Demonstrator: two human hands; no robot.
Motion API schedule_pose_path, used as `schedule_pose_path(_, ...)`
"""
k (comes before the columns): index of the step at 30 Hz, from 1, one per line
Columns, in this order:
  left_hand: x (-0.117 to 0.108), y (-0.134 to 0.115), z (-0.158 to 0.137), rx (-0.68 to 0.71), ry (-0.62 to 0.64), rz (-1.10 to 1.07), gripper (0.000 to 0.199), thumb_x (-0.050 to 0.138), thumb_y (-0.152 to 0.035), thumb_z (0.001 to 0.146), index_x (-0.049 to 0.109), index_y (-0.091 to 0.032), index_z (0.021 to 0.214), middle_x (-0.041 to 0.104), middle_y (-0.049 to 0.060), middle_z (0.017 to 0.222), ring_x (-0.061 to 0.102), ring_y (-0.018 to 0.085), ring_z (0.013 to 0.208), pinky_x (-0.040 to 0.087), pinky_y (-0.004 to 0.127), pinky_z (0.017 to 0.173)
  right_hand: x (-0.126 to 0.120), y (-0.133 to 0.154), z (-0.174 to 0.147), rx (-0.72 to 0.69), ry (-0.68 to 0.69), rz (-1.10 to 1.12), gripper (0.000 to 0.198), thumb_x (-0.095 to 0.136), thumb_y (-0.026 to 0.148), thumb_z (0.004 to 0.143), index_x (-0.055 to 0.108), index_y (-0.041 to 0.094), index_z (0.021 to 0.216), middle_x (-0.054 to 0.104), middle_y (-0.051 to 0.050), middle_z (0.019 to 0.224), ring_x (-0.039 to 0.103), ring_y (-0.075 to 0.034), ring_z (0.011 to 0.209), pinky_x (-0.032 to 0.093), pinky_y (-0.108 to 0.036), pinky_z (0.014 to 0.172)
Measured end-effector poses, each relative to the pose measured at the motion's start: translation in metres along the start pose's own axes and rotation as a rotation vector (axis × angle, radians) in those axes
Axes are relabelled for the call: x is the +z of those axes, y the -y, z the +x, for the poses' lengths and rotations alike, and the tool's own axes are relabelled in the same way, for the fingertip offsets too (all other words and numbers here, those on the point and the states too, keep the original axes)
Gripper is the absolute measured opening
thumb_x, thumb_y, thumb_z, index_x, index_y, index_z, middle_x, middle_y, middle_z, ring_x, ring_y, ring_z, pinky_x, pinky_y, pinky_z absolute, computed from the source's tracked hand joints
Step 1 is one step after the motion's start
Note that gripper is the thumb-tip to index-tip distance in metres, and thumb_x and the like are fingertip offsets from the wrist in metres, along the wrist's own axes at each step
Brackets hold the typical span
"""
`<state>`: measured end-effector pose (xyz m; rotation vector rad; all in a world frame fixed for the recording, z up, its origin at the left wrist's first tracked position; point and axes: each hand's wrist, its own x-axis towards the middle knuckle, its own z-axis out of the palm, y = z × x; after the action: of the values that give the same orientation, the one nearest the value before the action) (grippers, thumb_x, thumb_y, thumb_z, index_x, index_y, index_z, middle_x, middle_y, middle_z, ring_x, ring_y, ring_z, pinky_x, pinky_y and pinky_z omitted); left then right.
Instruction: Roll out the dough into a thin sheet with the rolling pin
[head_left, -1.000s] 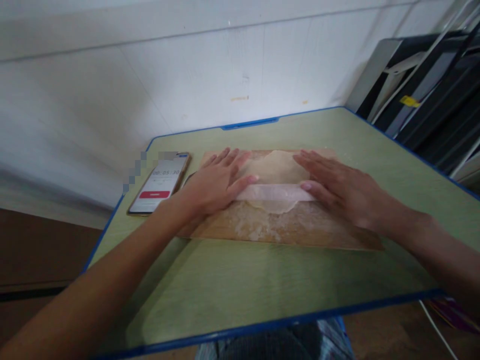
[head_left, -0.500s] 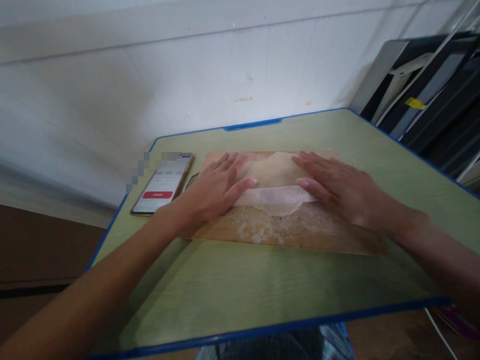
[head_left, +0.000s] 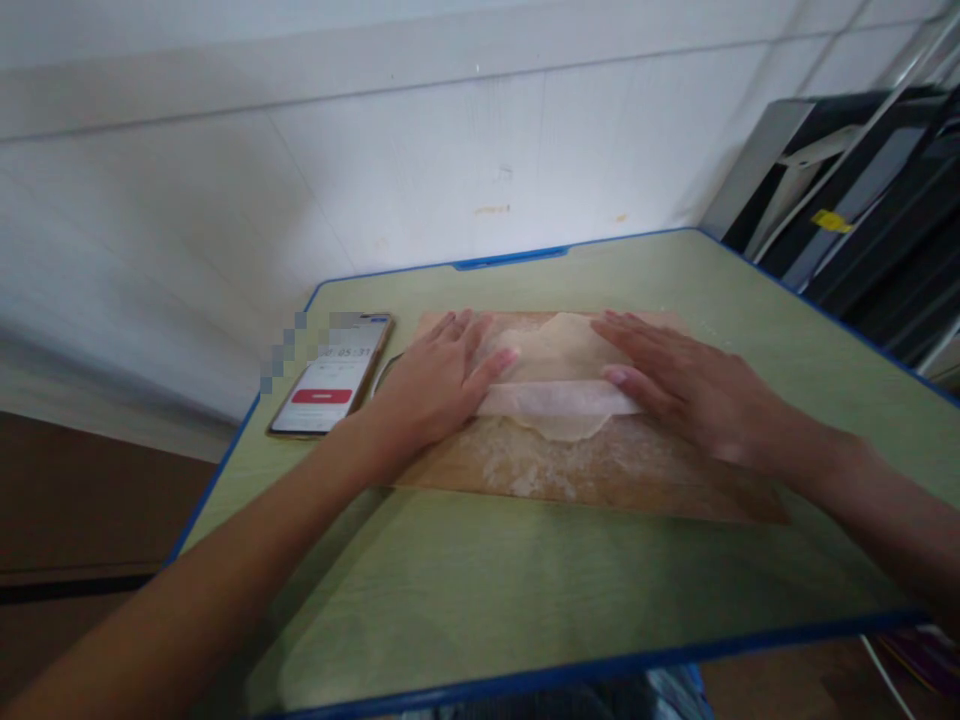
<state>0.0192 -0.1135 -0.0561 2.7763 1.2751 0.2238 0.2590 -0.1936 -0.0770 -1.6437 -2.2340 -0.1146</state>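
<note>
A thin, pale sheet of dough (head_left: 564, 345) lies on a wooden board (head_left: 450, 468) dusted with flour. Across the dough rests a white rolling pin (head_left: 551, 399), its ends hidden under my hands. My left hand (head_left: 442, 380) lies flat over the pin's left part, fingers stretched forward and thumb pointing inward. On the right part, my right hand (head_left: 675, 385) rests the same way, palm down with fingers extended. Dough shows in front of and behind the pin, between the two hands.
A phone (head_left: 330, 380) with a running timer lies left of the board. Part of a dark-rimmed object (head_left: 384, 372) shows behind my left hand. The green table (head_left: 525, 570) has a blue edge and meets a white wall. Dark folded items (head_left: 885, 200) lean at the right.
The whole view has shifted slightly, with the scene sitting a little lower. Both hands and the rolling pin stay at nearly the same place on the dough. The phone's timer has advanced.
</note>
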Motion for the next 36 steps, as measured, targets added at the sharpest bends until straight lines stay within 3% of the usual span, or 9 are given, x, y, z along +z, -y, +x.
schedule_pose_path(3,0.000,-0.001,0.001,-0.023,0.000,-0.021,0.062,0.013,-0.048,0.096,0.037,-0.009,0.138,0.042,0.014,0.144,0.034,0.025,0.136,0.027,0.043,0.111,0.000,-0.001,0.002,-0.016,0.021,0.011,0.062,0.023,0.052,0.095,0.046,0.010,0.134,0.049,-0.014,0.137,0.041,-0.025,0.130,0.034,-0.049,0.107)
schedule_pose_path(6,0.002,-0.010,-0.023,0.029,0.012,0.034,0.060,0.021,-0.051,0.095,0.038,-0.013,0.138,0.042,0.012,0.144,0.033,0.027,0.136,0.029,0.045,0.110,0.001,0.008,-0.020,-0.075,-0.002,-0.049,0.058,0.027,0.049,0.095,0.050,0.011,0.131,0.053,-0.015,0.133,0.050,-0.026,0.123,0.041,-0.049,0.101)
schedule_pose_path(9,0.004,-0.015,-0.041,0.074,0.010,0.085,0.062,0.025,-0.056,0.093,0.039,-0.016,0.139,0.040,0.012,0.145,0.030,0.029,0.137,0.030,0.047,0.110,0.001,0.012,-0.032,-0.123,-0.005,-0.081,0.053,0.031,0.048,0.095,0.050,0.015,0.132,0.052,-0.012,0.135,0.050,-0.025,0.123,0.042,-0.049,0.100)
schedule_pose_path(16,0.000,-0.001,0.000,-0.010,-0.004,-0.009,0.060,0.015,-0.047,0.097,0.038,-0.009,0.137,0.043,0.013,0.143,0.035,0.024,0.135,0.026,0.042,0.112,0.000,-0.011,0.016,-0.041,0.065,0.055,0.064,0.022,0.055,0.094,0.045,0.013,0.136,0.044,-0.012,0.141,0.036,-0.025,0.133,0.030,-0.048,0.109)
schedule_pose_path(23,0.006,-0.018,-0.049,0.096,0.018,0.092,0.069,0.023,-0.062,0.092,0.038,-0.015,0.140,0.040,0.013,0.145,0.030,0.031,0.137,0.031,0.048,0.109,0.002,0.008,-0.025,-0.132,-0.036,-0.104,0.056,0.028,0.049,0.095,0.049,0.014,0.133,0.049,-0.013,0.138,0.043,-0.026,0.129,0.036,-0.051,0.105)
schedule_pose_path(26,0.006,-0.015,-0.040,0.078,0.040,0.070,0.062,0.026,-0.057,0.094,0.039,-0.016,0.139,0.041,0.012,0.145,0.031,0.028,0.137,0.031,0.046,0.110,0.003,0.002,-0.016,-0.181,-0.005,-0.074,0.058,0.027,0.051,0.095,0.046,0.015,0.135,0.046,-0.012,0.141,0.040,-0.025,0.131,0.035,-0.048,0.106)
schedule_pose_path(31,0.000,-0.003,-0.001,-0.067,0.019,0.029,0.060,0.023,-0.046,0.097,0.034,-0.006,0.141,0.036,0.016,0.147,0.028,0.026,0.138,0.023,0.041,0.113,0.001,-0.012,0.024,-0.074,0.105,-0.003,0.068,0.018,0.057,0.093,0.045,0.012,0.137,0.043,-0.013,0.142,0.037,-0.027,0.132,0.033,-0.050,0.106)
schedule_pose_path(36,0.006,-0.016,-0.036,0.030,-0.030,0.113,0.060,0.030,-0.050,0.095,0.035,-0.012,0.141,0.042,0.014,0.144,0.035,0.029,0.135,0.034,0.046,0.108,0.002,0.000,-0.006,-0.202,-0.038,-0.061,0.054,0.028,0.048,0.095,0.050,0.014,0.131,0.055,-0.013,0.132,0.051,-0.025,0.122,0.045,-0.045,0.097)
